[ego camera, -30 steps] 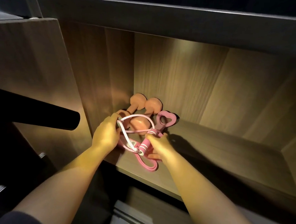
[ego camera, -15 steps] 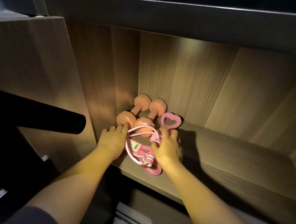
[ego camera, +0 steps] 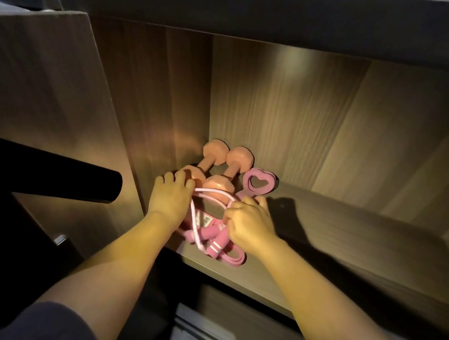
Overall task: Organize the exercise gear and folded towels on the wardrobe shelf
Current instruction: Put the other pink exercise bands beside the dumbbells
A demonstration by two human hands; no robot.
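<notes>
i watched both forearms reach onto the wood-grain shelf point(ego camera: 348, 236). the left hand point(ego camera: 170, 201) curled its fingers on the pale cord of the pink jump rope point(ego camera: 216, 244); the right hand point(ego camera: 249, 225) gripped that cord too, above the striped handles. two salmon hex dumbbells point(ego camera: 215, 152) lay side by side in the back left corner, with a pink heart-shaped ring point(ego camera: 247, 181) just beside them.
</notes>
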